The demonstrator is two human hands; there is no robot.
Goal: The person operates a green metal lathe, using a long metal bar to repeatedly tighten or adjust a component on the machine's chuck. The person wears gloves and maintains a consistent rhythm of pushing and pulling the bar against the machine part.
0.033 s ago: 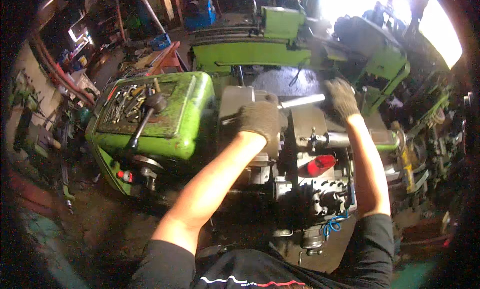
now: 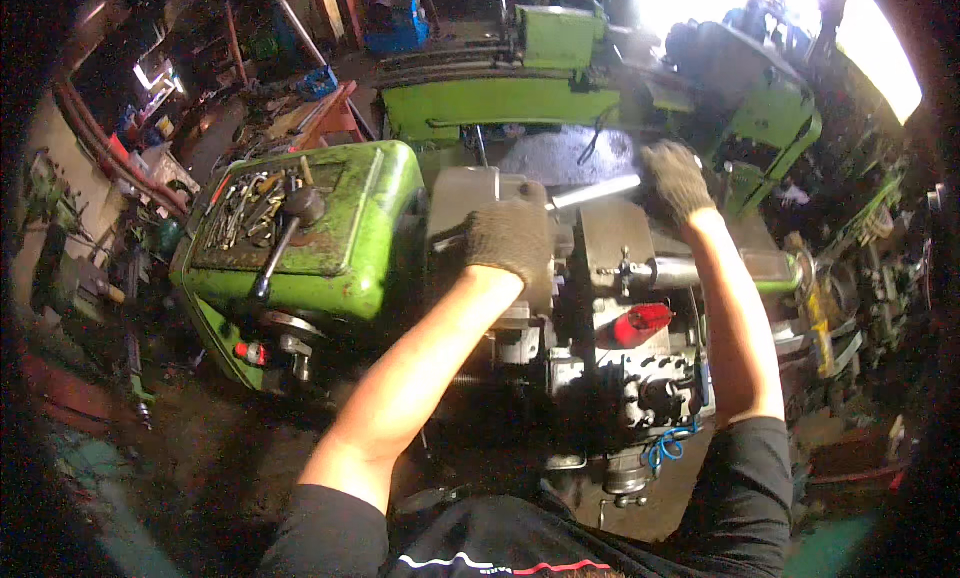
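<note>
My left hand point(image 2: 508, 240), in a brown knit work glove, is wrapped round a metal bar over the lathe's grey headstock end. The bar's bright, smooth length point(image 2: 597, 192) slants out to the right of the glove, and a short darker end shows on the glove's left. My right hand point(image 2: 680, 181), gloved alike, is raised just beyond the bar's right end, with a narrow gap seeming to part them. Its fingers look bent, but blur and the glove hide whether they grip anything. Below lie a red object point(image 2: 643, 324) and the tool post point(image 2: 660, 390) on the carriage.
At left, the green headstock cover point(image 2: 385, 193) carries a tray of wrenches and small tools point(image 2: 245, 213); a ball-ended lever point(image 2: 285, 240) stands over it. Behind is a second green lathe point(image 2: 500, 106). A blue cord point(image 2: 668, 446) hangs by the carriage, and a steel tailstock quill point(image 2: 672, 272) lies near my right forearm.
The whole view has shifted slightly. My right hand and the bar's right end appear a little higher and farther left; the left hand's grip looks the same.
</note>
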